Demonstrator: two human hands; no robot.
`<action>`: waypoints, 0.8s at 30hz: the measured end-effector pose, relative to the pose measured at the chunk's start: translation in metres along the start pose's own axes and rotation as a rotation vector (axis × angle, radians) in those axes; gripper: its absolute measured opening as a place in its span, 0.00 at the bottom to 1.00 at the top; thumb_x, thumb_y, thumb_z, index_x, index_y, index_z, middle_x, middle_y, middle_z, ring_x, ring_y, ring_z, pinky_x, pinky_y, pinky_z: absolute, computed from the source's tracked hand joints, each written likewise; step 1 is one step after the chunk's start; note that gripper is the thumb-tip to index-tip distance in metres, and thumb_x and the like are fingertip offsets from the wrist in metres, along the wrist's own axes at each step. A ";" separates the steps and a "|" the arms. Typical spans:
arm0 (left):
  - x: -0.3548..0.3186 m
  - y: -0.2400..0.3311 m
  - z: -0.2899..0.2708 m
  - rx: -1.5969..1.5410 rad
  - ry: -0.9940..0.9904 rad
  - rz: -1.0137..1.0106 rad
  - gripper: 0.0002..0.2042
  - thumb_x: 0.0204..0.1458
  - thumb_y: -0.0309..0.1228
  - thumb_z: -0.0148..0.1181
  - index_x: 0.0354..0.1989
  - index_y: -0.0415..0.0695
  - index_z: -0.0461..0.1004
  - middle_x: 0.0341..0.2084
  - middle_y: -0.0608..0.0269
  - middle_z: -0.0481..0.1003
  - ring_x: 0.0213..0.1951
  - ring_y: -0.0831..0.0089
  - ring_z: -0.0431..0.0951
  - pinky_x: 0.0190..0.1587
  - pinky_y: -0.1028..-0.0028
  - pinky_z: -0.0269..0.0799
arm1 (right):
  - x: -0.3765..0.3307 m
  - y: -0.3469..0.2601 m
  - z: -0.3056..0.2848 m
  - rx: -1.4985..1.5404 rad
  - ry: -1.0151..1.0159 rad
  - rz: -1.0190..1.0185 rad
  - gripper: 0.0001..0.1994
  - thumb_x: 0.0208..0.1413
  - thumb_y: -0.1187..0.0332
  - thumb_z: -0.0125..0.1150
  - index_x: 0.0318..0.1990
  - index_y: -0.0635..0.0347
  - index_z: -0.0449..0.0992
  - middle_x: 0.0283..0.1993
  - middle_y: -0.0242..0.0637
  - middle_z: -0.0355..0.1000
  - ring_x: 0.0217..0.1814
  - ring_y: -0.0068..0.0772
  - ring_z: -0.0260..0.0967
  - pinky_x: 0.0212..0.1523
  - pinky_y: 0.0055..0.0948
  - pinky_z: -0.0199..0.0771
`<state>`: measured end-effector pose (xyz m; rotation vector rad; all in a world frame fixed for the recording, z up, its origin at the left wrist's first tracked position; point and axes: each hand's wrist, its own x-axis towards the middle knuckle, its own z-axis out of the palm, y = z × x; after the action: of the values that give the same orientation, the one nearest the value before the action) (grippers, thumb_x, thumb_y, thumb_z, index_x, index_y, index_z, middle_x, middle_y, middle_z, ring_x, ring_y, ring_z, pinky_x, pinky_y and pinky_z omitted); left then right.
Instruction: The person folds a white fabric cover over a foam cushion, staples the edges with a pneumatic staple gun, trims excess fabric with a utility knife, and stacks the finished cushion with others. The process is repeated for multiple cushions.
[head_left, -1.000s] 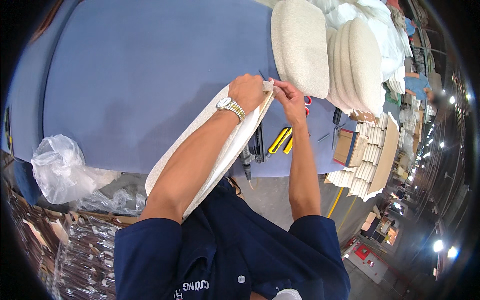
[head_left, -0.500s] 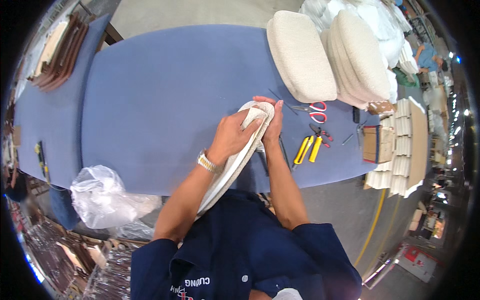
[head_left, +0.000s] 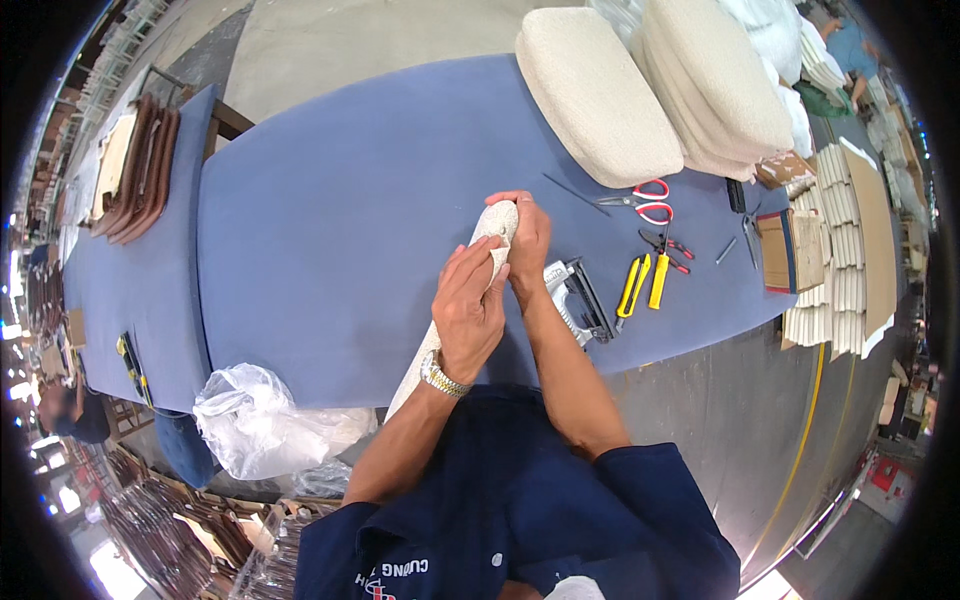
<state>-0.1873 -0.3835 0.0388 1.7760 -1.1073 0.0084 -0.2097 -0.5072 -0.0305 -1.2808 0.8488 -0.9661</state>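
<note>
A cream textured fabric pad (head_left: 490, 226), probably a seat cushion, stands tilted on its edge between my hands. Its lower end runs down toward my body, partly behind my left forearm. My left hand (head_left: 468, 308), with a watch at the wrist, lies on the pad's side, fingers closed on a fold of fabric near the top. Around the rounded far end curls my right hand (head_left: 529, 240), gripping it. Beside my right forearm a silver and black staple gun (head_left: 588, 305) rests on the blue padded table (head_left: 330, 220).
Right of the staple gun lie yellow-handled tools (head_left: 633, 287) and red-handled scissors (head_left: 655, 212). Finished-looking cream cushions (head_left: 600, 100) are stacked at the far right, near a small box (head_left: 785, 250). A clear plastic bag (head_left: 250, 420) hangs at the near left edge; brown panels (head_left: 145, 185) stand far left.
The pad has turned, hiding the pale inner side seen before. My left hand has shifted on it, fingers now lying along the fabric. The staple gun has come out from behind my right forearm.
</note>
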 end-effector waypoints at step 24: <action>0.035 -0.032 0.022 0.185 -0.247 0.088 0.12 0.48 0.19 0.67 0.42 0.41 0.85 0.46 0.63 0.83 0.53 0.67 0.81 0.56 0.62 0.74 | 0.033 -0.003 -0.046 0.160 -0.484 0.257 0.26 0.60 0.73 0.57 0.67 0.65 0.69 0.76 0.50 0.59 0.79 0.42 0.54 0.77 0.39 0.49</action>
<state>-0.1554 -0.4208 0.0207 1.9285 -1.4001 -0.0582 -0.2401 -0.5550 -0.0318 -1.1658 0.5284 -0.4783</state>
